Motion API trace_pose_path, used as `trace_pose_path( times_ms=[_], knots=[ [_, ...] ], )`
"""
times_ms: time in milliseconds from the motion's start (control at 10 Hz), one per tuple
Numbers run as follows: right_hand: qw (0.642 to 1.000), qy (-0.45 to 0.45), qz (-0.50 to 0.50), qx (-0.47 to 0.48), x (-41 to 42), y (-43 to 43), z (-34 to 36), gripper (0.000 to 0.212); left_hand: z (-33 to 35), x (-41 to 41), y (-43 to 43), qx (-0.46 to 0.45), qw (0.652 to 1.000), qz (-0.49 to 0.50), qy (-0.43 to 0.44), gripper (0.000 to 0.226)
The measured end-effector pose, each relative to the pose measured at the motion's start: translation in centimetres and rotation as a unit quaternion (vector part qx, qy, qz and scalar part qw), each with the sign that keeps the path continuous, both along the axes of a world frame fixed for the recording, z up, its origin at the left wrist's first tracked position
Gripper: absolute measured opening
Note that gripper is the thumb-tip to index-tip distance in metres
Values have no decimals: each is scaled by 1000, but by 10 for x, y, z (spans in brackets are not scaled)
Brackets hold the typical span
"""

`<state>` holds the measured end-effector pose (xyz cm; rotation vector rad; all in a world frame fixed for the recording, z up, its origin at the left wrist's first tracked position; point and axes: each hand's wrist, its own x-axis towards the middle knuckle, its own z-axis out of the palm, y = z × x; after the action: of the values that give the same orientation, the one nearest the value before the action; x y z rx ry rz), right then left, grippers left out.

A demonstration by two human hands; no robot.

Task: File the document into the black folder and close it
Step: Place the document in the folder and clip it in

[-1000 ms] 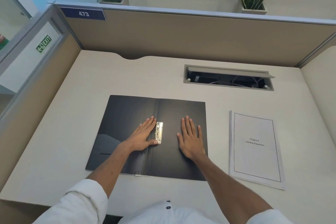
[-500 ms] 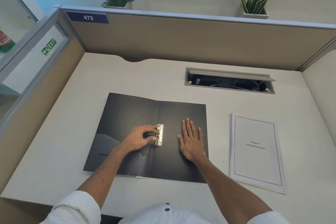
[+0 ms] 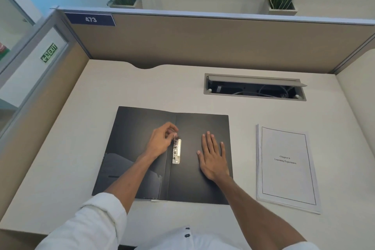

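Observation:
The black folder (image 3: 194, 126) lies open and flat on the desk in front of me. A metal clip (image 3: 176, 151) runs along its spine. My left hand (image 3: 161, 142) pinches the lever at the clip's far end, which stands raised. My right hand (image 3: 213, 156) rests flat, fingers spread, on the folder's right half. The document (image 3: 286, 166), a white stapled stack with a framed title page, lies on the desk to the right of the folder, untouched.
The beige desk (image 3: 105, 91) is walled in by cubicle partitions at the back and both sides. An open cable tray (image 3: 254, 87) sits in the desk behind the folder. Two potted plants stand on the ledge beyond.
My left hand went from lying flat beside the clip to curling its fingers on the clip's far end and lifting the lever. My right hand stayed flat on the folder.

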<state>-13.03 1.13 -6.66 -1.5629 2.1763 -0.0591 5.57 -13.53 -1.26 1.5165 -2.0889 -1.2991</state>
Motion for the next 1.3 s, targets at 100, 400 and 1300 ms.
trace_pose_path(
  times_ms=[100, 400, 1300],
  knots=[
    [1000, 0, -5, -3, 0, 0, -3, 69, -3, -3, -2, -48, 997, -21, -54, 14],
    [1000, 8, -9, -5, 1, -1, -5, 69, -10, 3, 4, -201, 910, -236, -275, 49],
    [994, 29, -103, -10, -157, 137, 40, 68, -14, -178, 146, -160, 922, -298, -188, 65]
  ],
)
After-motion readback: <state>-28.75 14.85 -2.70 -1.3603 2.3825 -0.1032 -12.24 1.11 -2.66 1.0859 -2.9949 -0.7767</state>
